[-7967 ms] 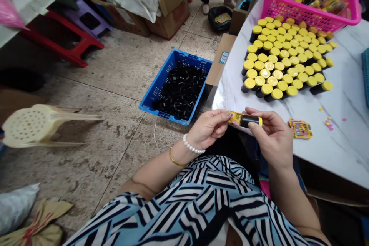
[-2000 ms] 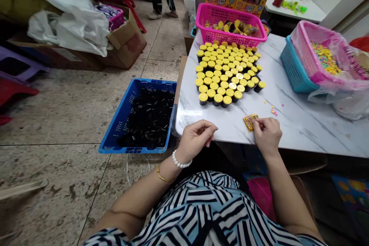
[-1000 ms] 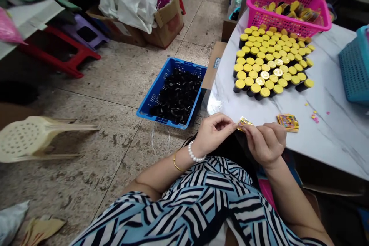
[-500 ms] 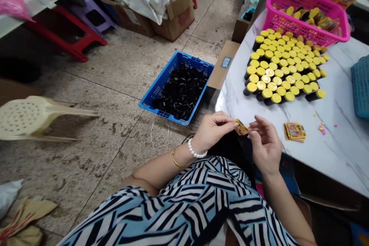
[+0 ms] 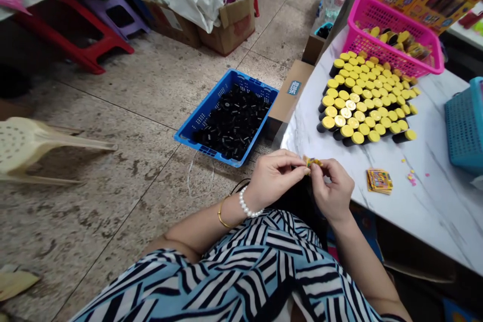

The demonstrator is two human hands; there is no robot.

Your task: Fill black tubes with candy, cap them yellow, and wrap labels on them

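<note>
Between my two hands is a small yellow printed card (image 5: 313, 162), bent or folded, its print too small to read. My left hand (image 5: 277, 176) pinches its left end between thumb and fingers. On its right end, the thumb and fingers of my right hand (image 5: 332, 186) are closed too. A stack of similar printed cards (image 5: 379, 181) lies on the marbled white table (image 5: 411, 221) to the right of my hands. Behind it stand many black tubes with yellow caps (image 5: 368, 95), packed close together; one tube (image 5: 404, 136) lies tilted at the near edge.
A pink basket (image 5: 392, 50) with more yellow-capped pieces stands at the table's back, a teal basket (image 5: 466, 126) at its right. Small pink and yellow bits (image 5: 411, 178) lie by the cards. On the floor are a blue crate (image 5: 184, 136) of black parts and a cream stool (image 5: 22, 146).
My right hand, which was more open beside the card, has closed on its right end. The card now looks more bent. The whole view has shifted slightly.
</note>
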